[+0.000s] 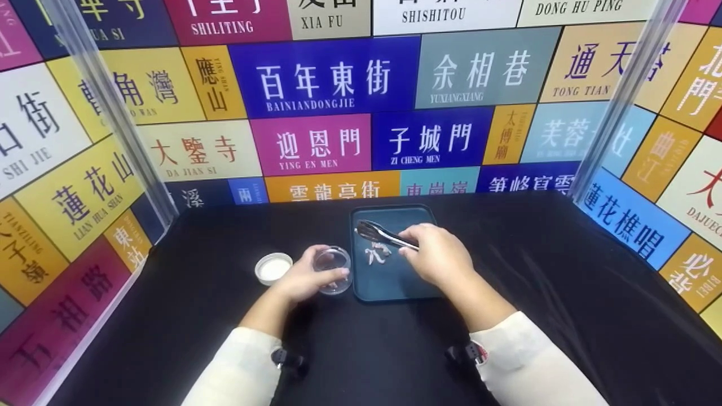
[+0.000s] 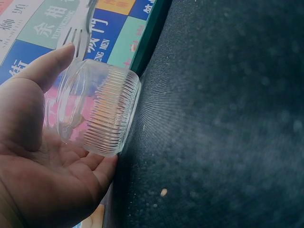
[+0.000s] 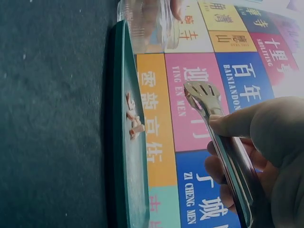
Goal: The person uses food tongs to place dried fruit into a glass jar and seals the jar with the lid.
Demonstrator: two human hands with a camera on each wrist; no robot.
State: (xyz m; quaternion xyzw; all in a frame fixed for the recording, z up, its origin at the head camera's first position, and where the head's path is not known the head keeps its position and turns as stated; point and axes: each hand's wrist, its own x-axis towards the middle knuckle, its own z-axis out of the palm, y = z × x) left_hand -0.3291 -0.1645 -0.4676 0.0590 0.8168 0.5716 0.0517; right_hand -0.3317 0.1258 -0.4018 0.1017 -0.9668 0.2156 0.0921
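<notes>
My left hand (image 1: 300, 278) holds a clear ribbed jar (image 2: 111, 107), its thumb on one side and its fingers on the other. The open-topped jar stands against the left edge of a dark green tray (image 1: 397, 285). Something small and tan shows through its wall, too blurred to name. My right hand (image 1: 443, 255) grips metal tongs (image 3: 228, 156) with slotted ends, raised over the tray. Whether the ends pinch anything I cannot tell. Below them several small pale pieces (image 3: 133, 118) lie on the tray in a loose cluster.
Left of the jar sits a round white lid (image 1: 274, 267) on the black tablecloth (image 1: 361, 344). A tiny tan crumb (image 2: 164, 192) lies on the cloth near the left hand. Panels with printed signs (image 1: 324, 79) wall in the back and sides, with clear posts at both corners.
</notes>
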